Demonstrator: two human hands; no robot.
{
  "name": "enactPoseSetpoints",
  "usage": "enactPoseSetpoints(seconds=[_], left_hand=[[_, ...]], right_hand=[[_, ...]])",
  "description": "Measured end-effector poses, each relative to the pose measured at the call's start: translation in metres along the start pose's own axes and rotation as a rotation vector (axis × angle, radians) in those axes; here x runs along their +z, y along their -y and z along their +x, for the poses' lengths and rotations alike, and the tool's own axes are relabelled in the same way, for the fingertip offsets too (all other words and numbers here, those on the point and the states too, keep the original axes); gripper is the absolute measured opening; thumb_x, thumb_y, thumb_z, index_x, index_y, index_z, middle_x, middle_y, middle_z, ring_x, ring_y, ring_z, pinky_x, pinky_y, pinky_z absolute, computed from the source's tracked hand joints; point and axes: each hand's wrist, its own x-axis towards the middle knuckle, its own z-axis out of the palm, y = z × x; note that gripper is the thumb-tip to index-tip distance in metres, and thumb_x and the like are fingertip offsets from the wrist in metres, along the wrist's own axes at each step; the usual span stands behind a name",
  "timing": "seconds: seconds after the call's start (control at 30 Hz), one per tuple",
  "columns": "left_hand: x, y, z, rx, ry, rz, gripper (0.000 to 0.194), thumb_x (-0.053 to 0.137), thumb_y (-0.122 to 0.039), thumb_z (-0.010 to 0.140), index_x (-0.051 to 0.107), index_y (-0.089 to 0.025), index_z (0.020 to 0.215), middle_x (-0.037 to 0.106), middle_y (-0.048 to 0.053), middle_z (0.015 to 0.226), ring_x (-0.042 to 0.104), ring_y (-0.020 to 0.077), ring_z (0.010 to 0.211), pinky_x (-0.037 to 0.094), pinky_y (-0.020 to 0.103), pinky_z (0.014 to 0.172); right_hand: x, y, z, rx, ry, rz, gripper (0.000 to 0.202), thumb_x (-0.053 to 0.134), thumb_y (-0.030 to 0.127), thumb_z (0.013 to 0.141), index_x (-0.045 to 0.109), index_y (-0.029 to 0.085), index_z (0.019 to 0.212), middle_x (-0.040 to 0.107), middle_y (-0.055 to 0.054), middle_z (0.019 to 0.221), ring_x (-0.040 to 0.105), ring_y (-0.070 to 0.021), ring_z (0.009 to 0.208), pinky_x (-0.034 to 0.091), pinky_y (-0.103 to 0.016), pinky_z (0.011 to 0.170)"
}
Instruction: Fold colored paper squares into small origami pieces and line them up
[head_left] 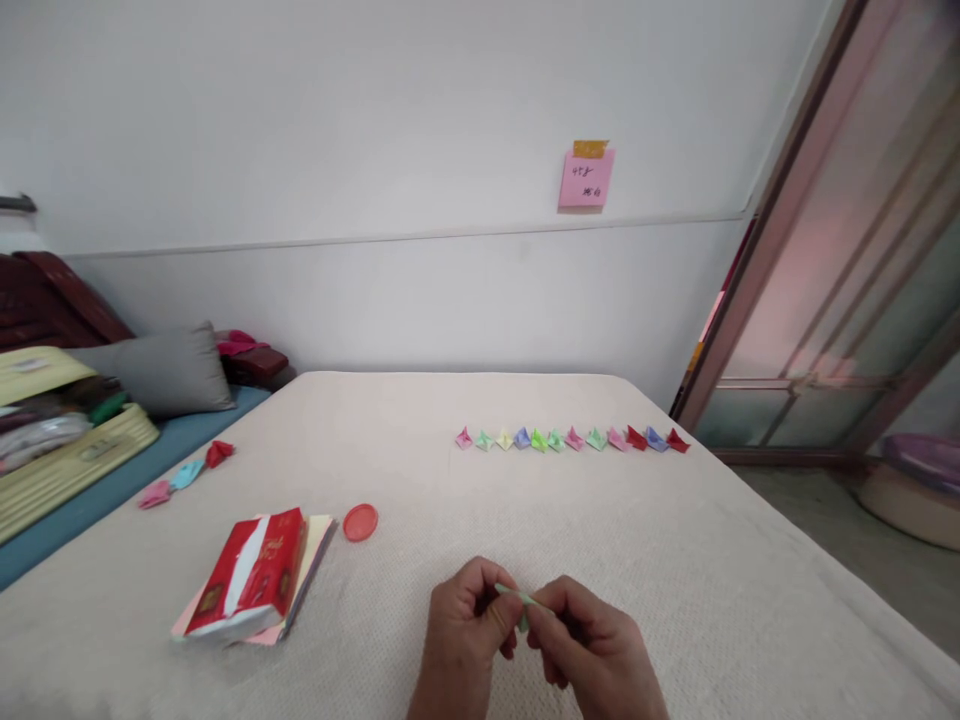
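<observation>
Between my two hands, just above the near part of the table, is a small piece of folded light green paper. My left hand pinches its left side between thumb and forefinger. From the other side, my right hand pinches it in the same way, so the fingers hide much of the paper. Farther back, a row of several small folded paper boats in pink, green, yellow, blue and red runs across the right half of the table.
A red tissue pack lies on a stack of coloured paper, beside a round red lid. Red, blue and pink folded papers lie along the left edge of the cream-covered table. A pink note is taped to the wall.
</observation>
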Motion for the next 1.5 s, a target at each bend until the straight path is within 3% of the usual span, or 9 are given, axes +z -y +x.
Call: enactPoseSetpoints(seconds=[0.2,0.43,0.7,0.97,1.1,1.3,1.5], left_hand=[[0.000,-0.002,0.001,-0.026,0.011,-0.009,0.027,0.064,-0.037,0.077,0.060,-0.014,0.064,0.055,-0.002,0.048,0.044,0.0091,0.043,0.033,0.021,0.045],[-0.002,-0.005,-0.003,0.007,-0.028,0.180,0.028,0.062,-0.034,0.077,0.054,-0.016,0.057,0.049,-0.004,0.046,0.042,0.0093,0.044,0.031,0.021,0.045],[0.000,-0.007,0.000,-0.054,0.081,0.109,0.020,0.067,-0.030,0.073,0.057,-0.016,0.064,0.052,-0.003,0.053,0.044,0.0102,0.048,0.034,0.022,0.048],[0.001,0.003,-0.004,0.088,0.024,0.409,0.031,0.051,-0.035,0.084,0.043,-0.020,0.058,0.043,-0.004,0.052,0.040,0.0107,0.048,0.030,0.022,0.046],[0.001,0.004,-0.003,0.077,0.048,0.457,0.032,0.049,-0.038,0.086,0.043,-0.020,0.060,0.042,-0.005,0.053,0.039,0.0110,0.049,0.030,0.022,0.046],[0.000,0.007,0.002,0.019,0.123,0.221,0.024,0.065,-0.031,0.075,0.048,-0.019,0.063,0.046,-0.005,0.052,0.041,0.0105,0.051,0.031,0.022,0.048],[-0.001,0.000,0.000,0.013,0.095,0.071,0.014,0.065,-0.022,0.075,0.055,-0.016,0.068,0.059,-0.001,0.058,0.049,0.0104,0.052,0.037,0.022,0.051]], right_hand=[[-0.002,-0.003,0.003,0.041,0.024,0.028,0.029,0.065,0.037,0.073,0.054,0.018,0.053,0.047,0.005,0.044,0.039,-0.0091,0.041,0.028,-0.022,0.043],[-0.001,-0.002,0.003,0.050,0.064,-0.038,0.027,0.063,0.036,0.071,0.054,0.017,0.053,0.046,0.005,0.047,0.040,-0.0096,0.044,0.030,-0.021,0.043],[-0.001,0.000,0.003,0.064,-0.013,0.042,0.030,0.065,0.036,0.072,0.050,0.019,0.052,0.045,0.006,0.045,0.035,-0.0078,0.040,0.024,-0.021,0.040],[-0.003,-0.006,0.005,0.103,0.045,0.097,0.033,0.063,0.041,0.075,0.051,0.019,0.056,0.046,0.006,0.046,0.037,-0.0081,0.039,0.024,-0.021,0.041],[0.000,-0.003,0.004,-0.005,0.050,0.016,0.028,0.056,0.037,0.082,0.054,0.019,0.061,0.043,0.006,0.049,0.038,-0.0098,0.046,0.030,-0.022,0.046],[-0.001,-0.010,0.006,-0.081,0.006,-0.047,0.028,0.054,0.033,0.084,0.049,0.020,0.059,0.041,0.007,0.049,0.032,-0.0086,0.044,0.025,-0.022,0.042],[-0.005,-0.010,0.006,-0.047,0.128,0.026,0.022,0.052,0.036,0.087,0.055,0.019,0.075,0.053,0.004,0.055,0.042,-0.0099,0.045,0.033,-0.021,0.044]])
